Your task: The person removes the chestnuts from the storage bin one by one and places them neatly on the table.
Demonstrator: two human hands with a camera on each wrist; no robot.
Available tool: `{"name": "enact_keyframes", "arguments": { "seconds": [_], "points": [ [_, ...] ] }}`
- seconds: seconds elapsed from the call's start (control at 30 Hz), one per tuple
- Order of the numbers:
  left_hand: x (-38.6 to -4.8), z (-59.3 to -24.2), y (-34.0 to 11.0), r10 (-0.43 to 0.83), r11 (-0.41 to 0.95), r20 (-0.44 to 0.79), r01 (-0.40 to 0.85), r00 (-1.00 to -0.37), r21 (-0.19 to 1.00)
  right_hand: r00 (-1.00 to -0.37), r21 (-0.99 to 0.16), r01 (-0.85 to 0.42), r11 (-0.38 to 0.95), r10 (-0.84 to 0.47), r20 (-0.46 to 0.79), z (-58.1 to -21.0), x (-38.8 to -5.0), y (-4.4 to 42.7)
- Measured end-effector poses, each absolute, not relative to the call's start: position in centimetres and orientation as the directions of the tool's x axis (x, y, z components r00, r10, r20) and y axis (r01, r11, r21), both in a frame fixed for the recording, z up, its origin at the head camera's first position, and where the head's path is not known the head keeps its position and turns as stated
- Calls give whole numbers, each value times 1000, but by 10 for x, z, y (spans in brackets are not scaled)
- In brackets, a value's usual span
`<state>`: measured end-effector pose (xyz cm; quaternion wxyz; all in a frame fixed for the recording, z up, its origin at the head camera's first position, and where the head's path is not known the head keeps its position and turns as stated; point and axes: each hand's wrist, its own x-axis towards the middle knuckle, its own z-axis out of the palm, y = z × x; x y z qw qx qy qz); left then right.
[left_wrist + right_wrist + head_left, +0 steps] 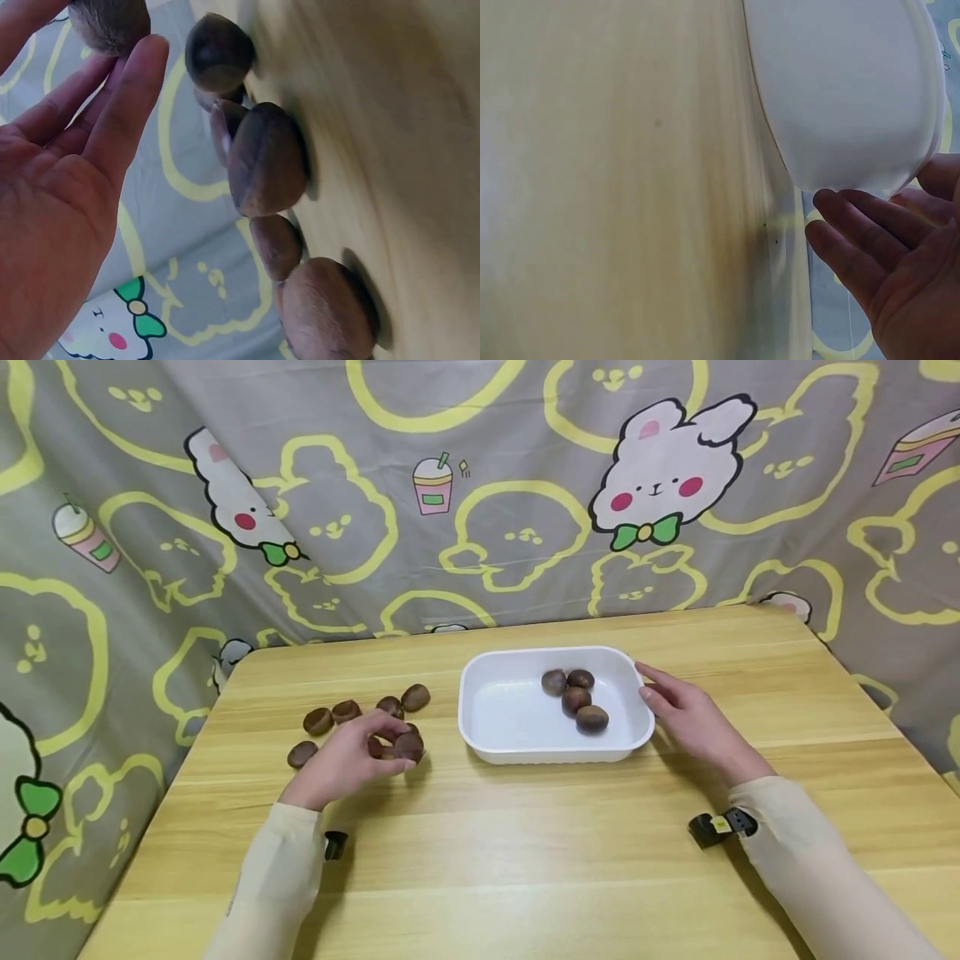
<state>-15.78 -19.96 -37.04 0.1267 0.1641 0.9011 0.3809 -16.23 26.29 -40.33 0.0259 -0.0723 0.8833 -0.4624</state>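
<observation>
My left hand (351, 758) pinches a brown chestnut (409, 745) between thumb and fingers, at the right end of a loose group of chestnuts on the table. In the left wrist view the held chestnut (112, 26) is cut off by the top edge, and other chestnuts (268, 159) stand beside the hand. Some of the group is hidden behind the left hand. A white tray (480, 749) lies to the right with several chestnuts (576, 701) in its right half. With loosely extended fingers, my right hand (693, 727) touches the tray's right end; the right wrist view shows fingertips (826, 201) against its outer wall.
The wooden table (480, 860) ends at a grey patterned curtain (517, 560) behind and at both sides. Black wrist devices (708, 831) sit at both sleeves. More loose chestnuts (317, 721) lie behind and left of the left hand.
</observation>
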Motion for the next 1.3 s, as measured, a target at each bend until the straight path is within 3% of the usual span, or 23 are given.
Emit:
{"name": "enact_keyframes", "arguments": {
  "seconds": [0.37,1.3],
  "points": [
    [-151,-382,-201,417,741,-101,274,-903,613,-987,-811,-113,574,-156,27,-402,-163,263],
    [-150,-385,-203,428,799,-158,291,-890,526,-989,-823,-92,561,-146,11,-402,-160,263]
  ]
}}
